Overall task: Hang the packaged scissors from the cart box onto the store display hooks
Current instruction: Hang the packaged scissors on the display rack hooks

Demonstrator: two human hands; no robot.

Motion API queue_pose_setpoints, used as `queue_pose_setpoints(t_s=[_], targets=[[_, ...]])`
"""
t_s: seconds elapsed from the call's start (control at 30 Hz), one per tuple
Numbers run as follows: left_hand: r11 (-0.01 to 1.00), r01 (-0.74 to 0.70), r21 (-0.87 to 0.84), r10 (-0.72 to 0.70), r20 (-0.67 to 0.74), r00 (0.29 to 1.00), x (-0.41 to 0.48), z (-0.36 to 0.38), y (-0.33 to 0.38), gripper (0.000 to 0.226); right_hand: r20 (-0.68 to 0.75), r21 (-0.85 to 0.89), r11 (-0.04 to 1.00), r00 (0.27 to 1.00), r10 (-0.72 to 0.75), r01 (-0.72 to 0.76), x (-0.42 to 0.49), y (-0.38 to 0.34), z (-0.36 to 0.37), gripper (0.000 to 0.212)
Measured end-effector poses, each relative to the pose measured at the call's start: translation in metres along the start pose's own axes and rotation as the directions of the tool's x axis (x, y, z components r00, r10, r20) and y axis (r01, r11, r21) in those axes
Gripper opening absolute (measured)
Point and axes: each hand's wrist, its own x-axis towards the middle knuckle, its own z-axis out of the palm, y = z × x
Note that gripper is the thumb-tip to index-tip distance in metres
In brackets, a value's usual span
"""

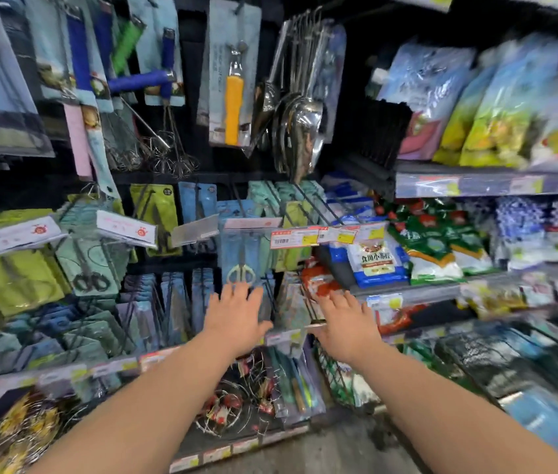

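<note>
The left hand [236, 314], spread just under the scissors pack [240, 258], and the right hand [347, 321], spread to its right, should gently straighten it, I think.

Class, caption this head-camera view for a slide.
Left hand and right hand, both open, stretched toward display hooks by a hanging scissors pack.

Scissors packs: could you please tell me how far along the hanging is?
Done: a blue pack hangs in place, with more packs beside it. In hand: nothing; the left hand and right hand are open, the left at that pack's lower edge. Left: unclear, as the cart box is out of view.
</note>
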Motion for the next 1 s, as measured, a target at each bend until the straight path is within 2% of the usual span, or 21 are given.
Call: queue_pose_setpoints(t_s=[0.27,0.5,0.77,1.0], targets=[[0.986,-0.167,0.009,0.166,0.016,0.986,-0.027,-0.007,0.111,0.072,-0.032,0.013,0.990,0.989,0.144,-0.144,-0.087,0.095,-0.003,0.060],[0.943,-0.332,0.000,0.332,0.045,0.942,-0.052,0.004,0.267,0.070,0.043,0.057,0.944,0.945,0.324,-0.326,-0.195,0.217,0.013,0.060],[0.837,-0.547,0.022,0.542,0.104,0.834,-0.099,0.033,0.449,0.074,0.076,0.124,0.838,0.848,0.525,-0.531,-0.315,0.343,0.039,0.057],[0.729,-0.682,0.055,0.665,0.178,0.725,-0.108,0.062,0.540,0.071,0.126,0.173,0.714,0.734,0.667,-0.678,-0.377,0.412,0.074,0.060]])
